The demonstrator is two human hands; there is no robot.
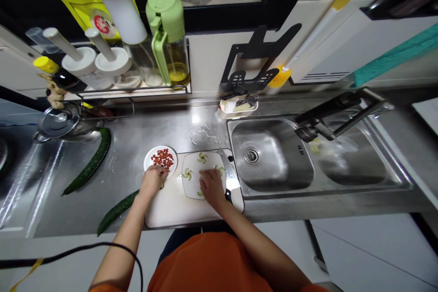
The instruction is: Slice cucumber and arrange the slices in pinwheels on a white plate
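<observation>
My left hand [154, 179] is at the near edge of a small round white plate [147, 160]. Its fingertips are pinched together; what they hold, if anything, is too small to make out. On that plate lie many small red bits [163, 158], like dried goji berries. My right hand [212, 188] is over a squarish white plate [194, 191], fingers loosely bent and slightly apart. Thin green cucumber slices [188, 174] form small pinwheels on this plate, some partly hidden by the right hand. Beneath is a white cutting board [178, 214]. A knife [232, 174] lies along its right side.
A cut cucumber [118, 211] lies left of the board, a longer one [89, 168] farther left. The double sink [273, 157] with its faucet [328, 118] is on the right. Behind stand a lidded pot [59, 123], a green-topped oil jug [167, 32] and a sponge holder [238, 109].
</observation>
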